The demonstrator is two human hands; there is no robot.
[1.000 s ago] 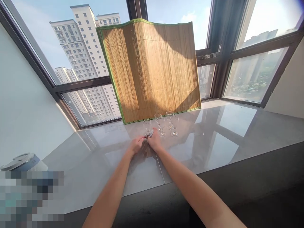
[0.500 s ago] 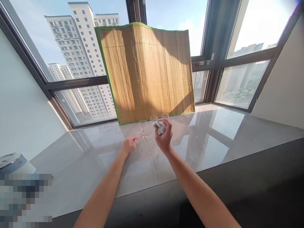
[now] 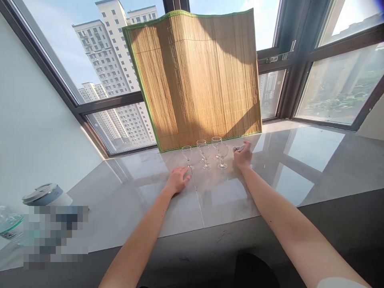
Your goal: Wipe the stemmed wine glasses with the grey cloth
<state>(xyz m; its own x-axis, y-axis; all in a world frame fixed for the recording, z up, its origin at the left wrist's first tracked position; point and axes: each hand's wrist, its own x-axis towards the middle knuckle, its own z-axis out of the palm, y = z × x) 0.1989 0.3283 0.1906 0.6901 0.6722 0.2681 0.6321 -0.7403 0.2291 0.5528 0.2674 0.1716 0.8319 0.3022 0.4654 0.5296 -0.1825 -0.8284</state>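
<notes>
Several small clear stemmed glasses stand upright in a cluster on the glossy grey sill. My left hand (image 3: 178, 180) rests open with its fingers apart, its fingertips at the foot of the leftmost glass (image 3: 186, 154); whether they touch it I cannot tell. To the right of the cluster, my right hand (image 3: 244, 155) is closed around a crumpled white cloth (image 3: 238, 148). The nearest glass to that hand is the front right one (image 3: 222, 152), which stands apart from it. Another glass (image 3: 204, 154) stands in the front middle, with two more behind.
A bamboo mat (image 3: 204, 80) with green edging leans against the window behind the glasses. At the left stand a lidded cup (image 3: 48, 195) and a clear plastic bottle (image 3: 10, 222), beside a blurred-out patch. The sill's front edge (image 3: 210, 227) runs below my forearms.
My right hand has moved right with the cloth, away from in front of the glasses. My left hand has opened and shifted toward the leftmost glass. The view has tilted and shifted.
</notes>
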